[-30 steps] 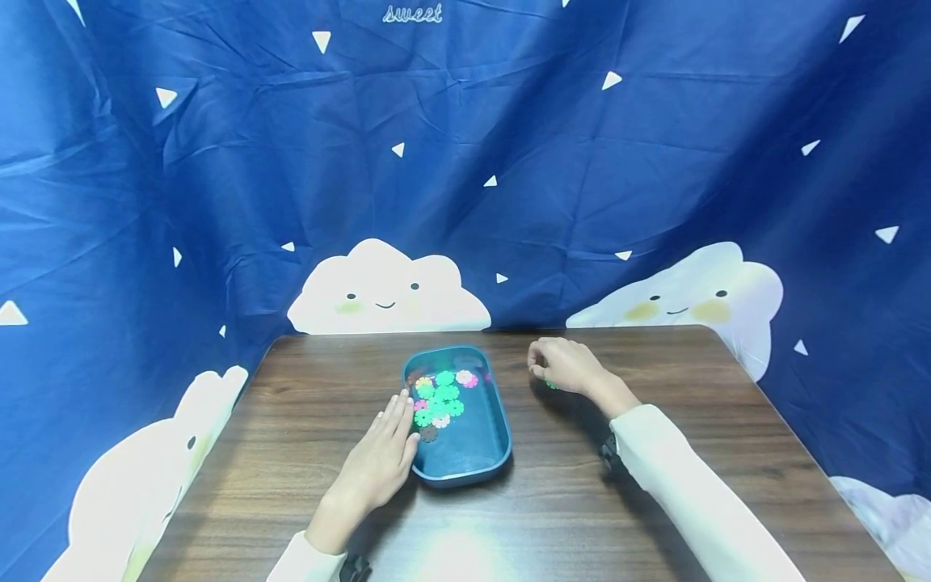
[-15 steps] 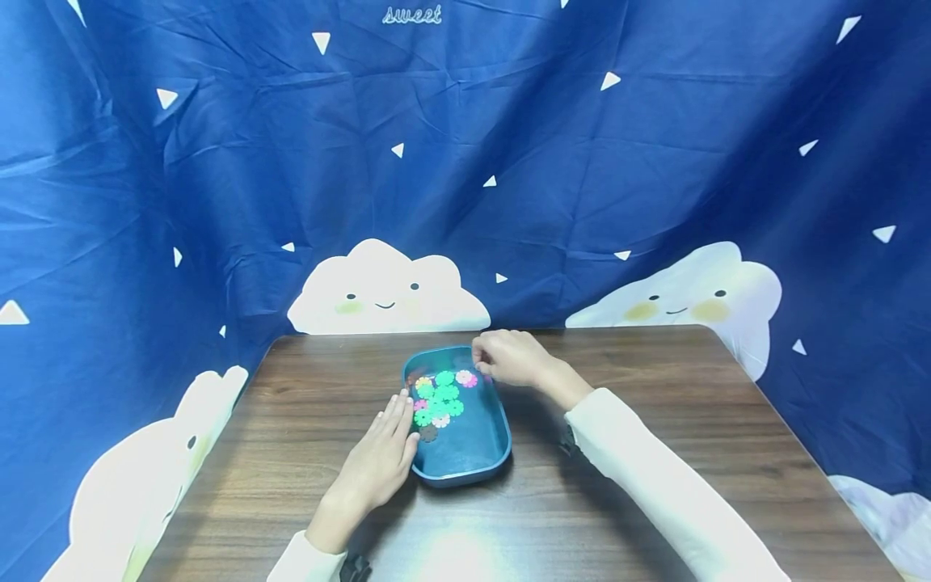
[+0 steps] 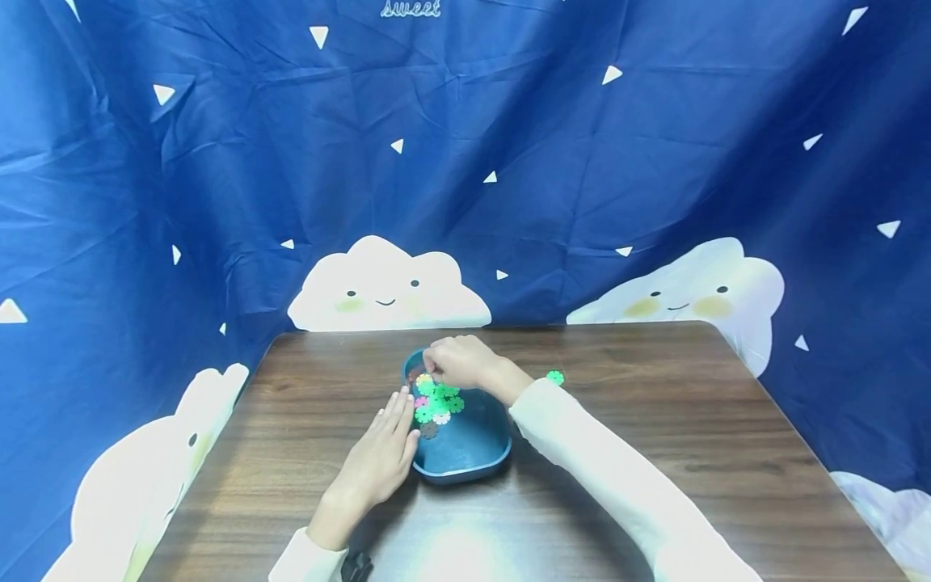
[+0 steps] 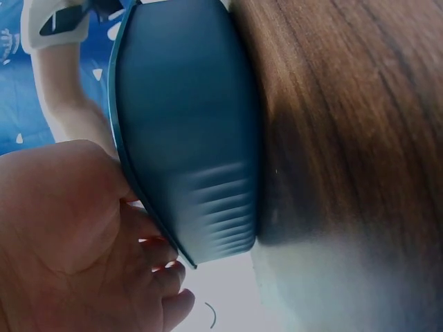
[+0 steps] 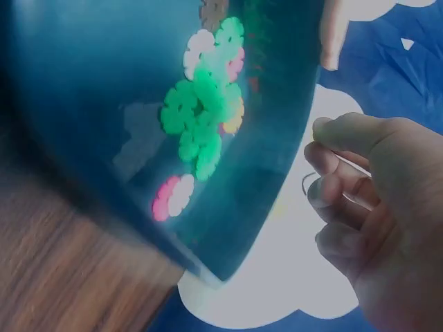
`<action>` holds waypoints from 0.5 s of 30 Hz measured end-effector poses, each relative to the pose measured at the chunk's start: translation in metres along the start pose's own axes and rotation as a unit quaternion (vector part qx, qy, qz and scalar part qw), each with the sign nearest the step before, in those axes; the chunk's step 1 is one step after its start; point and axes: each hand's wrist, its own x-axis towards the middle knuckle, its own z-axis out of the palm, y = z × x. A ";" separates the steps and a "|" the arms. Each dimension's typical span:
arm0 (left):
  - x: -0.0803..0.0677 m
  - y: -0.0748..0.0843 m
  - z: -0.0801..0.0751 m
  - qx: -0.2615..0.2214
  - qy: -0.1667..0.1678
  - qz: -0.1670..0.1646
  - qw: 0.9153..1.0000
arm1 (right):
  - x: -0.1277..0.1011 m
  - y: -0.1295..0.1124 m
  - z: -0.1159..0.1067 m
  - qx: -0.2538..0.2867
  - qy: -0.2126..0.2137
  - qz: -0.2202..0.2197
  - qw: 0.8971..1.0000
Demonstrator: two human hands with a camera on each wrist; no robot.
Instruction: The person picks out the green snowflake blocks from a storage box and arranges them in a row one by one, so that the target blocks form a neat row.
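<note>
Right hand [image 3: 462, 361] moved left over tray [image 3: 467, 449] | grip: cannot tell | left hand [image 3: 377, 454] straight-fingered | wooden table [image 3: 676, 412] | blue cloud-print curtain [image 3: 429, 105]

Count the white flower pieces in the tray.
2 visible: one white piece near the brown piece, the second white piece against a pink piece. More may be hidden among the green pieces.
</note>
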 end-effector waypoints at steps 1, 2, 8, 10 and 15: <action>0.000 0.000 0.000 0.000 0.001 0.000 1.000 | 0.004 -0.002 0.002 -0.002 -0.005 0.000 1.000; 0.000 0.000 0.000 0.001 0.001 0.000 1.000 | 0.007 -0.004 0.005 -0.003 -0.011 0.001 1.000; 0.000 0.000 -0.001 0.000 -0.003 -0.001 1.000 | 0.024 -0.008 0.018 -0.011 -0.036 0.017 0.999; 0.000 0.001 -0.001 -0.001 -0.004 0.000 1.000 | 0.028 -0.008 0.022 -0.013 -0.047 0.028 0.998; 0.000 0.001 -0.001 -0.005 -0.002 -0.002 1.000 | 0.034 -0.006 0.029 -0.012 -0.071 0.056 0.996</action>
